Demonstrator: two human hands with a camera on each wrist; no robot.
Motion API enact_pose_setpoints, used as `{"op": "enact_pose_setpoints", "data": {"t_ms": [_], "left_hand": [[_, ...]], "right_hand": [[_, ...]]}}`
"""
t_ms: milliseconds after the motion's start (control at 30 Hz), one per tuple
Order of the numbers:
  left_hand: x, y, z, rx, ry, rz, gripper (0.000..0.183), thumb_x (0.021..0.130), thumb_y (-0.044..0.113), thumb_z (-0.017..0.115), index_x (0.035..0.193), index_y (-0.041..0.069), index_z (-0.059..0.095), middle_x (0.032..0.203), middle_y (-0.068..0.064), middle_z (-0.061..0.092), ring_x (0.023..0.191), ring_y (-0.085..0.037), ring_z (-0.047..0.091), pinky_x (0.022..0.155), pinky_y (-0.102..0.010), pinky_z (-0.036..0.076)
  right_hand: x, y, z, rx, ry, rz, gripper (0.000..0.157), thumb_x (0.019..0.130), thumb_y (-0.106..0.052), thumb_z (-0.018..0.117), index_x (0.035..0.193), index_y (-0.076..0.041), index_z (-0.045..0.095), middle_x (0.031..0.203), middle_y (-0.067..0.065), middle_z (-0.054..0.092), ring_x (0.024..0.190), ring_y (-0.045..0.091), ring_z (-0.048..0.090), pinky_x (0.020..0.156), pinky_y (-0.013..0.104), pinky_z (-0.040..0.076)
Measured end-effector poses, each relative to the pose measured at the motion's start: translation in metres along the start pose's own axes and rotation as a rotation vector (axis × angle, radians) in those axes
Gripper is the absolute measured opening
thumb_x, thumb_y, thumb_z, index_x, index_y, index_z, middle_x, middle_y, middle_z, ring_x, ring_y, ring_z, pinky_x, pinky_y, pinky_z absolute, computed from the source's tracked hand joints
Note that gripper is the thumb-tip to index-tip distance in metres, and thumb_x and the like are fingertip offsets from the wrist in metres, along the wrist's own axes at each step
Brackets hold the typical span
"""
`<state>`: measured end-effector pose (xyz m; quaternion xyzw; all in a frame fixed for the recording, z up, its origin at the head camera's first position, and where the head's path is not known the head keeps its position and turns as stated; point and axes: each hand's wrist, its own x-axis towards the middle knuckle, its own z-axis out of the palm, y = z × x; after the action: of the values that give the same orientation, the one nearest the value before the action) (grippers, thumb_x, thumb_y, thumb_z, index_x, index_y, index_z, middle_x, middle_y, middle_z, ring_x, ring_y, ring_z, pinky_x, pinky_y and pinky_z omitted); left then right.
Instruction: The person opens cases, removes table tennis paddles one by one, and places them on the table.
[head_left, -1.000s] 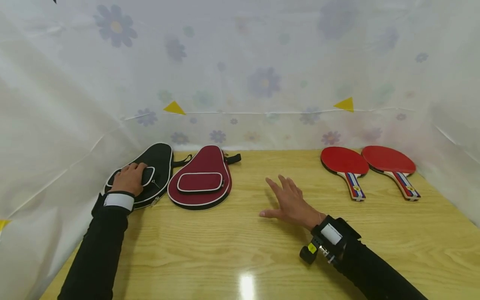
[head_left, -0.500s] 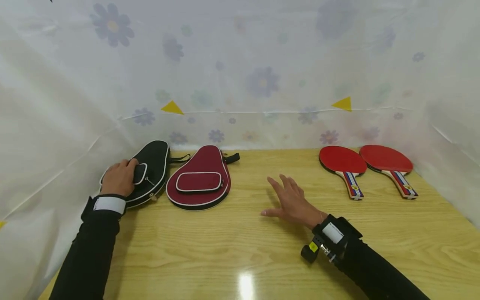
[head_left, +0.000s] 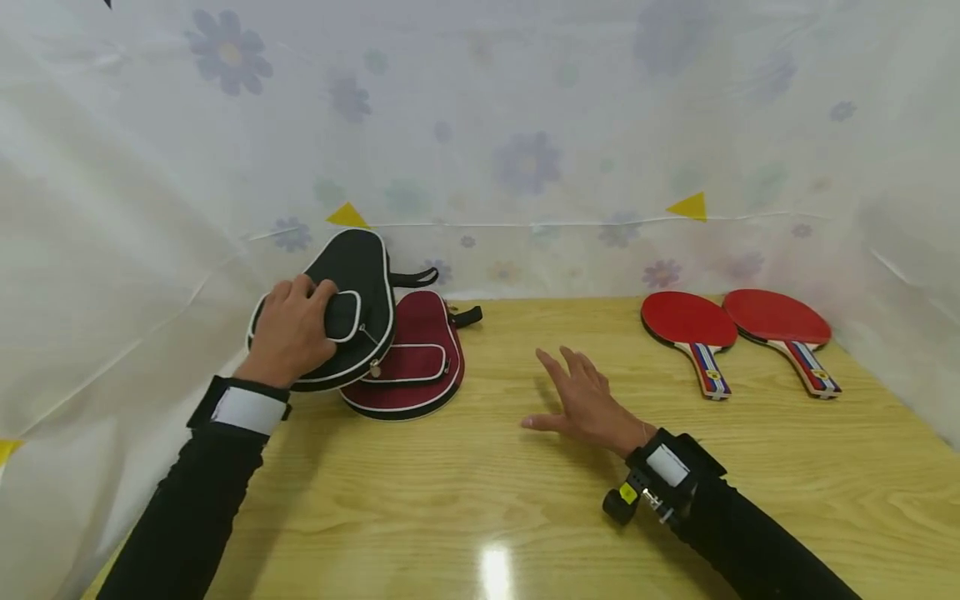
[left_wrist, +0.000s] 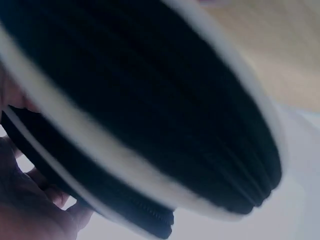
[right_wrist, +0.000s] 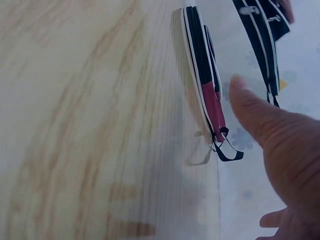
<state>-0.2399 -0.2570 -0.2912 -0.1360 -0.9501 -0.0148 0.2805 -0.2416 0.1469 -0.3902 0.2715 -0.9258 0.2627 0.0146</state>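
Note:
My left hand [head_left: 295,332] grips a black table tennis paddle case [head_left: 358,265] by its front pocket and holds it in the air, tilted. Its lower right part hangs over the dark red paddle case [head_left: 408,398], which lies on the table. Up close in the left wrist view, the black case's side [left_wrist: 150,90] fills most of the picture, with the fingers at the pocket on the left. My right hand [head_left: 588,406] holds nothing; its fingers are spread just above the table, between the red case and the paddles. The right wrist view shows its thumb [right_wrist: 260,112].
Two red table tennis paddles [head_left: 688,321] [head_left: 780,319] lie at the back right, handles toward me, their blades touching or nearly so. A pale flowered sheet [head_left: 525,100] hangs behind the wooden table [head_left: 420,500] and along both sides.
My left hand has lifted the black case off the table and moved it up and right, partly over the red case. The right hand stays nearly still.

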Motion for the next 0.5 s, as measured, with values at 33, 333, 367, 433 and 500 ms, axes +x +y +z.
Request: {"op": "enact_pose_setpoints", "data": {"t_ms": [33, 333, 367, 433, 500], "left_hand": [[0.004, 0.01, 0.0, -0.004, 0.0, 0.019, 0.052, 0.07, -0.003, 0.066, 0.121, -0.005, 0.057, 0.103, -0.027, 0.051, 0.094, -0.045, 0.047, 0.092, -0.059, 0.038], [0.028, 0.105, 0.01, -0.038, -0.063, 0.108, 0.054, 0.07, 0.007, 0.067, 0.124, 0.002, 0.059, 0.101, -0.018, 0.049, 0.088, -0.034, 0.046, 0.082, -0.049, 0.042], [0.03, 0.114, 0.012, -0.039, -0.061, 0.119, 0.055, 0.07, 0.008, 0.067, 0.124, 0.002, 0.059, 0.102, -0.017, 0.049, 0.088, -0.033, 0.046, 0.08, -0.048, 0.042], [0.033, 0.13, 0.016, -0.039, -0.055, 0.143, 0.055, 0.07, 0.009, 0.067, 0.124, 0.003, 0.059, 0.102, -0.016, 0.049, 0.087, -0.032, 0.045, 0.076, -0.045, 0.041], [0.035, 0.144, 0.02, -0.039, -0.05, 0.16, 0.055, 0.071, 0.011, 0.068, 0.124, 0.004, 0.059, 0.102, -0.015, 0.049, 0.088, -0.03, 0.045, 0.075, -0.043, 0.039]], "right_hand": [[0.0, 0.0, 0.0, 0.007, 0.003, -0.008, 0.101, 0.083, -0.046, 0.081, 0.159, -0.007, 0.027, 0.159, 0.034, 0.02, 0.144, 0.058, 0.018, 0.106, 0.079, 0.018], [0.002, -0.002, -0.003, 0.033, 0.133, -0.163, 0.11, 0.08, -0.043, 0.084, 0.16, -0.01, 0.017, 0.159, 0.029, 0.022, 0.145, 0.05, 0.022, 0.108, 0.074, 0.021], [0.002, -0.003, -0.004, 0.041, 0.151, -0.175, 0.111, 0.079, -0.042, 0.085, 0.16, -0.01, 0.016, 0.159, 0.028, 0.022, 0.146, 0.048, 0.022, 0.109, 0.074, 0.02], [0.002, -0.005, -0.007, 0.066, 0.185, -0.195, 0.113, 0.078, -0.04, 0.086, 0.161, -0.011, 0.015, 0.16, 0.027, 0.021, 0.147, 0.045, 0.021, 0.11, 0.073, 0.019], [0.001, -0.006, -0.01, 0.096, 0.201, -0.201, 0.114, 0.078, -0.038, 0.087, 0.161, -0.012, 0.014, 0.161, 0.025, 0.02, 0.148, 0.043, 0.02, 0.111, 0.072, 0.017]]}}
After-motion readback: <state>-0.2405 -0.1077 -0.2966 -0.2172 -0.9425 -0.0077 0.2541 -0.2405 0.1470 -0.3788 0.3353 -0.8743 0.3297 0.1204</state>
